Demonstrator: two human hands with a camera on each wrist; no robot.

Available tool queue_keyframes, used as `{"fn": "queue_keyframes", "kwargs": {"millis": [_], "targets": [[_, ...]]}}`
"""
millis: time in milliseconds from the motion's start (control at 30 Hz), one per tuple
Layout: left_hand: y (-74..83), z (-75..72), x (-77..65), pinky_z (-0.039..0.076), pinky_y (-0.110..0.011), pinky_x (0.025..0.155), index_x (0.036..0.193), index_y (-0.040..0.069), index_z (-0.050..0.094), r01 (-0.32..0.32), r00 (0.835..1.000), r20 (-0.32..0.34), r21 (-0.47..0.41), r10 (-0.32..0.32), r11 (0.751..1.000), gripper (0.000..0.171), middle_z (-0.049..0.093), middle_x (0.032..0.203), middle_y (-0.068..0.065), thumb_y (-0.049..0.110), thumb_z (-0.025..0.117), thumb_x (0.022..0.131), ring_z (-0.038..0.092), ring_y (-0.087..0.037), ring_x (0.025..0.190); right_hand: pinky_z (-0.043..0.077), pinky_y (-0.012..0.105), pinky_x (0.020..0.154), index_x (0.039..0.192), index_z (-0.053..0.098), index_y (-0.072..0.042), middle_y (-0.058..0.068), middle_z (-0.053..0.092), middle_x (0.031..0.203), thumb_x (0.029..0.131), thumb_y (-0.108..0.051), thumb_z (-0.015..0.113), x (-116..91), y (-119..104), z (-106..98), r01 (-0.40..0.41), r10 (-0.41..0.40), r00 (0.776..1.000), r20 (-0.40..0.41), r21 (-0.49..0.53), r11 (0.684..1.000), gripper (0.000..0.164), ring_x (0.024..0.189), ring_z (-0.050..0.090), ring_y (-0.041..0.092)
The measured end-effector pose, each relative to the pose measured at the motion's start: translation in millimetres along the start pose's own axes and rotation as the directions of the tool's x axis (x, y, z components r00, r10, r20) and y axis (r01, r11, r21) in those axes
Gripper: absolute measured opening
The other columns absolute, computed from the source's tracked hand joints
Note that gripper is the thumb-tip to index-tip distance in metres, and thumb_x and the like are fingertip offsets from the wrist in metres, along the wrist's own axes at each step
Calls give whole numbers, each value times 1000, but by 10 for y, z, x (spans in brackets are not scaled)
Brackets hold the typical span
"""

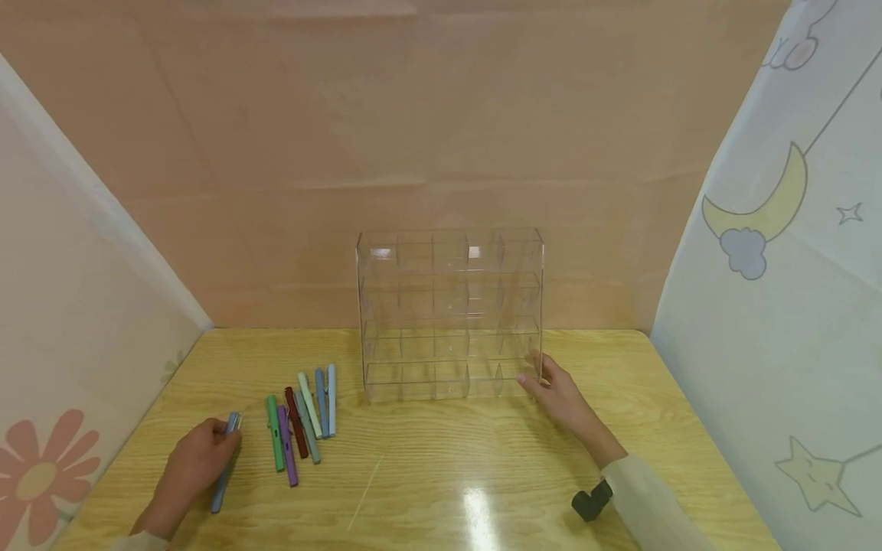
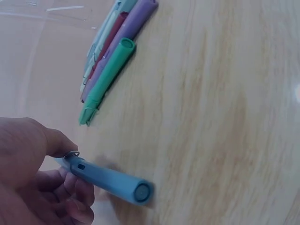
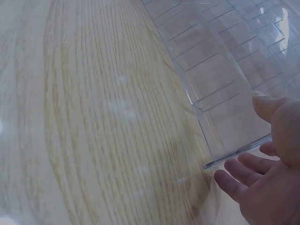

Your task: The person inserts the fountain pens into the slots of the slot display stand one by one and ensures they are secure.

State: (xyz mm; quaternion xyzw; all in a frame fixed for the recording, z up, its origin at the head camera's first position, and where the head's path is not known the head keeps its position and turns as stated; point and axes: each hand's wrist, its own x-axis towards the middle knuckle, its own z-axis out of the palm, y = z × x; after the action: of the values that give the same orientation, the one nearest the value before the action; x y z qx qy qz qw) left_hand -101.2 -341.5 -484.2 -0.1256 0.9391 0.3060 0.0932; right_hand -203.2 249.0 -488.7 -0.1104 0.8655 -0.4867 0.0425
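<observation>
the blue pen (image 1: pixel 221 486), on the wooden table (image 1: pixel 524 467), sits at eight o'clock in the head view, pinched by the left hand (image 1: pixel 201 458). other pens (image 1: pixel 295 422) lie at its two o'clock; beyond, relaxed right-hand fingers (image 1: pixel 549 369) touch the clear rack (image 1: pixel 451 312) at four o'clock.

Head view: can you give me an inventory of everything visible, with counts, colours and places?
Loose pens: 7; green, purple, dark red, grey-green, pale green, blue, light blue; on the table, left of the rack
Held pen: 1, blue, in the left hand
Rack: 1, clear, upright on the table
Table: 1, yellowish wood-grain, beneath everything
Backdrop: 1, orange-brown, behind the rack
Printed side sheets: 2, pale, left and right
Black device: 1, black, by the right cuff
Sleeves: 2, cream, lower edge
Left hand: 1, gripping the held pen
Right hand: 1, at the rack's lower right
</observation>
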Motion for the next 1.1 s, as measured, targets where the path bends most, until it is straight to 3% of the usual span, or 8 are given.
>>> {"fn": "queue_keyframes", "kwargs": {"millis": [200, 600, 1100], "targets": [[49, -44, -37, 46, -27, 59, 126, -19, 54, -15, 1000, -10, -5, 15, 1000, 51, 66, 92, -13, 30, 46, 112, 57, -18, 77, 41, 66, 119, 165, 26, 7, 29, 36, 169, 111, -30, 59, 3, 17, 2, 10, -10, 1000, -3, 7, 1000, 73, 156, 35, 52], [173, -160, -111, 51, -29, 63, 131, -22, 50, -28, 1000, 2, -8, 28, 1000, 53, 68, 100, -19, 28, 44, 113, 61, -20, 84, 40, 66, 121, 165, 25, 5, 29, 35, 169, 111, -29, 59, 2, 1, -9, -5, 5, 1000, 12, 11, 1000, 72, 156, 35, 53], [374, -287, -225, 46, -28, 57, 129, -14, 54, -90, 991, -101, 7, 90, 996, 53, 67, 102, -15, 37, 46, 114, 54, -15, 73, 43, 66, 118, 164, 24, 9, 32, 34, 168, 112, -27, 58, 0, -12, -7, 5, -4, 1000, 18, -17, 1000, 71, 153, 38, 54]]}}
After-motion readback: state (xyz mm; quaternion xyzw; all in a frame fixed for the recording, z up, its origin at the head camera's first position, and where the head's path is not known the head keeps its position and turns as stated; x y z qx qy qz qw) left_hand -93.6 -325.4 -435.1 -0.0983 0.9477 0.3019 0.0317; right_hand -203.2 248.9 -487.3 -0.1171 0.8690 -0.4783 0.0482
